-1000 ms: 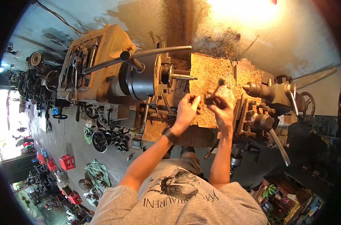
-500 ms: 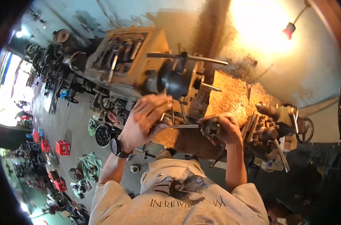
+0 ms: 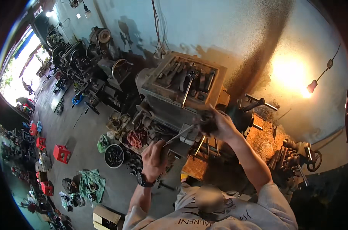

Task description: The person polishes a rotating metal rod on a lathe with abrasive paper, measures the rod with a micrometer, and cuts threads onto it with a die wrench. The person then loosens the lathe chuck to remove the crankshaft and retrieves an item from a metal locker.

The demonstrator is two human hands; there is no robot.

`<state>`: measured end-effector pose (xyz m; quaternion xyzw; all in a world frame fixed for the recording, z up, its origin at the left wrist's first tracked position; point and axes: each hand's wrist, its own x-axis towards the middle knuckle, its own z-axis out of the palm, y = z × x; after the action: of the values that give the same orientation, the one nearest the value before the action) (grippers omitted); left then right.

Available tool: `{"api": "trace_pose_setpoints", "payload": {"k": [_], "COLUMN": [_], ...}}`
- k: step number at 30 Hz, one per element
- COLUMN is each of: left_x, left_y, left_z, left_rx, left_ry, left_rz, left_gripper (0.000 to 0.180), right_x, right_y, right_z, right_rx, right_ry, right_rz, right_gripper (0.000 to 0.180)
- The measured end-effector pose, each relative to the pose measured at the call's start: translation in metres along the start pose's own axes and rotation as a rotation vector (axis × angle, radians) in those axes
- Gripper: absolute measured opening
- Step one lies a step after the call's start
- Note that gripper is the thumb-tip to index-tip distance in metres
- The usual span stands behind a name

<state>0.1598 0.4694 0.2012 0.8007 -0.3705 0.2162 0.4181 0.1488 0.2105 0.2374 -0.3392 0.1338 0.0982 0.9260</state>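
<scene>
Lathe headstock (image 3: 174, 103): its levers lie under both hands. The left hand (image 3: 154, 157), nearest, grips a slim metal lever (image 3: 179, 135); beyond it the right hand (image 3: 216, 123) clenches a dark knob. Oily grips could slip, I judge. Half a second ago both hands were by the chuck, right of here.

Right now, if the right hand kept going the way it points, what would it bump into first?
Probably the lathe headstock: the right hand reaches up-left at its front, fingers around something dark. Depth is hard to judge.
</scene>
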Motion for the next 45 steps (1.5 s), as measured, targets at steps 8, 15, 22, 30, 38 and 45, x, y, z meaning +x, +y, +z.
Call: {"api": "trace_pose_setpoints", "payload": {"k": [8,15,22,30,38,45], "left_x": [-0.032,-0.034,-0.02,0.096,0.224,0.374], "left_y": [-0.066,-0.074,-0.054,0.013,0.065,0.11], "left_z": [-0.04,-0.046,-0.043,-0.049,-0.119,-0.14], "left_rx": [0.18,0.13,0.052,0.177,0.262,0.194], "left_ry": [0.332,0.35,0.359,0.439,0.379,0.487], "left_rz": [-0.203,-0.244,-0.249,0.05,0.399,0.512], "left_gripper": [0.01,0.012,0.006,0.007,0.006,0.014], "right_x": [0.104,0.117,0.105,0.075,-0.147,-0.196], "right_y": [0.059,0.045,-0.04,-0.147,-0.271,-0.368], "right_z": [-0.014,-0.018,0.016,0.062,0.169,0.262], "right_rx": [-2.214,-2.337,-2.162,-1.696,-1.389,-1.539], "right_ry": [0.225,0.138,0.232,0.276,0.195,0.37], "right_rz": [-0.753,-0.931,-1.002,-1.294,-1.53,-2.104], "right_gripper": [0.048,0.035,0.027,0.021,0.015,0.018]}}
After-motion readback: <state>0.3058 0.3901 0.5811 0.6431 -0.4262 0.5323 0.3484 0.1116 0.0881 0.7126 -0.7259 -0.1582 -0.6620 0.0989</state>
